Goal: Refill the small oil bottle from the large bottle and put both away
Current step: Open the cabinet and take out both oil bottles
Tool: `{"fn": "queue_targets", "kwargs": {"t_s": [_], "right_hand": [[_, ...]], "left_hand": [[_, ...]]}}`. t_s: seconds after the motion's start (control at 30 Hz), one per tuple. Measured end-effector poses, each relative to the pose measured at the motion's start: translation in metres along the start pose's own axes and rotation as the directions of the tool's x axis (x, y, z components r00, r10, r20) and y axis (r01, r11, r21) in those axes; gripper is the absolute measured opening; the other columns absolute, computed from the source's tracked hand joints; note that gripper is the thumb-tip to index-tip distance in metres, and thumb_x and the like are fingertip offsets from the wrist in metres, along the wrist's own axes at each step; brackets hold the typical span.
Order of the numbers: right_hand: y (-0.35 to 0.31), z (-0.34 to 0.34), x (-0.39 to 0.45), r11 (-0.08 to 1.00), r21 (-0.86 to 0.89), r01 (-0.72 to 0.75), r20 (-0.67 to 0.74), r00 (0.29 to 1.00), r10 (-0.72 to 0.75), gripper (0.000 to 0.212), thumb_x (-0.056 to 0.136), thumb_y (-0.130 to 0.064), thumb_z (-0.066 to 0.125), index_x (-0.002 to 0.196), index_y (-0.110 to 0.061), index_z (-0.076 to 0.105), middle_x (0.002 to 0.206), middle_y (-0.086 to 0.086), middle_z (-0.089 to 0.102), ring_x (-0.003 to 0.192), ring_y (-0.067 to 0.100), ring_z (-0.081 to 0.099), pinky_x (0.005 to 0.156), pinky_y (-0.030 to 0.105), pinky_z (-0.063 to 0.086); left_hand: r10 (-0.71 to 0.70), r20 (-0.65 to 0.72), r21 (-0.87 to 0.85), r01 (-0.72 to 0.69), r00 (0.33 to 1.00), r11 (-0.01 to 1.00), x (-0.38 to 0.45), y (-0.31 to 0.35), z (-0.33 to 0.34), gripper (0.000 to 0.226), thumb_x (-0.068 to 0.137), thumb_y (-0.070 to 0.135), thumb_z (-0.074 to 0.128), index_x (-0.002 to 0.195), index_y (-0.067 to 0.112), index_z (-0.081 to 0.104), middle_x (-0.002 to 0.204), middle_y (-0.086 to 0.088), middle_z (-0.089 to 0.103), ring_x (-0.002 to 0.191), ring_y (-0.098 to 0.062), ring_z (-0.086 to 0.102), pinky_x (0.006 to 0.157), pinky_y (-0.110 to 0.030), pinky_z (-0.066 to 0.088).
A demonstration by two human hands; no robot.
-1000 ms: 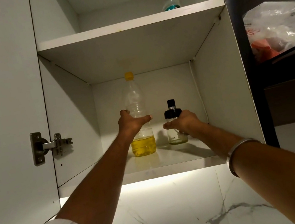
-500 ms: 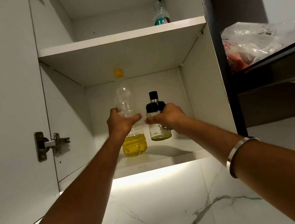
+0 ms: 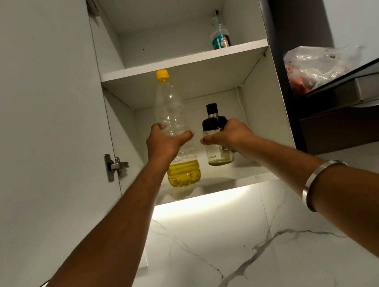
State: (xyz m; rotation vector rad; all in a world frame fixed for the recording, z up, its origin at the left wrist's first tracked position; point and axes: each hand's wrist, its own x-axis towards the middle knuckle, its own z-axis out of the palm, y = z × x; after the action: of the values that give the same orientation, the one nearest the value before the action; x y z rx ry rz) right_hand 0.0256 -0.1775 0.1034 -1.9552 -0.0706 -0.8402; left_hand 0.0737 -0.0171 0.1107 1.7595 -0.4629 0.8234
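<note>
At the open cabinet's (image 3: 266,130) lower shelf, my left hand (image 3: 166,143) grips the big bottle (image 3: 175,130) (oil low), my right hand (image 3: 228,135) curls round the small bottle (image 3: 216,138) beside it

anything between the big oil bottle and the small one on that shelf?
Nothing. In the head view the gap between the large bottle and the small bottle shows only bare cabinet back wall; the thumb tips of both hands reach into it.

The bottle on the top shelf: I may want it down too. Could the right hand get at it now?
Probably not yet: the right hand grips the small oil bottle; otherwise nothing blocks the top-shelf bottle.
</note>
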Motion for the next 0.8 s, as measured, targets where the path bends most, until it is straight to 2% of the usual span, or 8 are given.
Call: {"fn": "queue_targets", "kwargs": {"t_s": [0.13, 0.27, 0.37, 0.43, 0.5, 0.6, 0.67, 0.8], "right_hand": [[-0.020, -0.009, -0.033, 1.000, -0.012, 0.000, -0.012, 1.000, 0.000, 0.055, 0.069, -0.034, 0.082, 0.115, -0.011, 0.060, 0.095, 0.005, 0.062, 0.078, 0.017, 0.058, 0.050, 0.022, 0.038], [-0.029, -0.015, -0.063, 1.000, -0.012, -0.005, -0.020, 1.000, 0.005, 0.057, 0.070, -0.032, 0.081, 0.118, -0.011, 0.059, 0.102, 0.007, 0.065, 0.085, 0.019, 0.061, 0.054, 0.022, 0.042], [-0.028, -0.019, -0.084, 0.999, -0.026, -0.021, -0.028, 0.999, 0.020, 0.055, 0.071, -0.032, 0.081, 0.117, -0.012, 0.059, 0.099, 0.004, 0.063, 0.077, 0.014, 0.058, 0.053, 0.021, 0.041], [-0.022, -0.020, -0.099, 0.999, -0.052, -0.016, -0.028, 1.000, 0.014, 0.056, 0.071, -0.033, 0.080, 0.119, -0.013, 0.058, 0.099, 0.003, 0.061, 0.081, 0.014, 0.057, 0.060, 0.023, 0.044], [-0.010, -0.017, -0.113, 0.998, -0.066, -0.002, -0.032, 0.999, -0.001, 0.059, 0.070, -0.035, 0.080, 0.121, -0.015, 0.058, 0.105, 0.003, 0.062, 0.091, 0.018, 0.057, 0.075, 0.030, 0.049], [0.014, -0.008, -0.132, 0.997, -0.073, 0.003, -0.021, 1.000, -0.005, 0.061, 0.067, -0.038, 0.082, 0.120, -0.017, 0.059, 0.112, 0.001, 0.065, 0.098, 0.018, 0.059, 0.085, 0.032, 0.050], [0.033, -0.002, -0.147, 0.995, -0.103, -0.010, -0.024, 1.000, 0.007, 0.063, 0.066, -0.041, 0.082, 0.119, -0.016, 0.058, 0.110, 0.001, 0.065, 0.099, 0.019, 0.060, 0.081, 0.029, 0.048], [0.067, 0.007, -0.182, 0.993, -0.109, -0.052, -0.008, 0.999, 0.051, 0.062, 0.068, -0.045, 0.079, 0.117, -0.017, 0.055, 0.099, 0.001, 0.066, 0.086, 0.012, 0.059, 0.061, 0.018, 0.037]], "left_hand": [[0.017, 0.002, -0.008, -0.017, 1.000, 1.000, -0.028, 0.017, -0.021, 0.083, 0.065, 0.044, 0.085, 0.131, 0.015, 0.045, 0.131, -0.003, 0.055, 0.099, -0.011, 0.050, 0.079, -0.022, 0.041], [0.031, 0.021, -0.010, -0.031, 0.999, 0.999, -0.058, 0.028, -0.038, 0.081, 0.065, 0.042, 0.085, 0.130, 0.014, 0.045, 0.127, -0.002, 0.057, 0.097, -0.011, 0.051, 0.078, -0.021, 0.040], [0.038, 0.040, -0.022, -0.037, 0.998, 0.999, -0.085, 0.031, -0.046, 0.079, 0.065, 0.040, 0.086, 0.128, 0.014, 0.046, 0.118, -0.002, 0.058, 0.096, -0.011, 0.053, 0.072, -0.016, 0.040], [0.042, 0.041, -0.025, -0.041, 0.998, 0.999, -0.104, 0.029, -0.050, 0.079, 0.065, 0.040, 0.086, 0.128, 0.014, 0.046, 0.113, 0.000, 0.057, 0.095, -0.011, 0.054, 0.069, -0.014, 0.038], [0.045, 0.036, -0.024, -0.044, 0.998, 0.999, -0.119, 0.023, -0.052, 0.079, 0.064, 0.041, 0.087, 0.128, 0.015, 0.047, 0.112, 0.001, 0.057, 0.097, -0.012, 0.055, 0.072, -0.016, 0.040], [0.017, 0.032, -0.021, -0.017, 0.999, 1.000, -0.144, 0.011, -0.052, 0.079, 0.063, 0.042, 0.087, 0.126, 0.017, 0.047, 0.109, 0.003, 0.058, 0.095, -0.011, 0.055, 0.062, -0.007, 0.036], [-0.002, 0.031, -0.028, 0.003, 1.000, 1.000, -0.163, 0.001, -0.050, 0.078, 0.063, 0.041, 0.087, 0.125, 0.018, 0.047, 0.109, 0.004, 0.059, 0.092, -0.011, 0.057, 0.056, -0.004, 0.037], [-0.040, 0.014, -0.048, 0.041, 0.999, 0.998, -0.205, -0.025, -0.043, 0.078, 0.059, 0.040, 0.089, 0.124, 0.022, 0.049, 0.106, 0.007, 0.062, 0.091, -0.009, 0.059, 0.060, 0.000, 0.038]]}}
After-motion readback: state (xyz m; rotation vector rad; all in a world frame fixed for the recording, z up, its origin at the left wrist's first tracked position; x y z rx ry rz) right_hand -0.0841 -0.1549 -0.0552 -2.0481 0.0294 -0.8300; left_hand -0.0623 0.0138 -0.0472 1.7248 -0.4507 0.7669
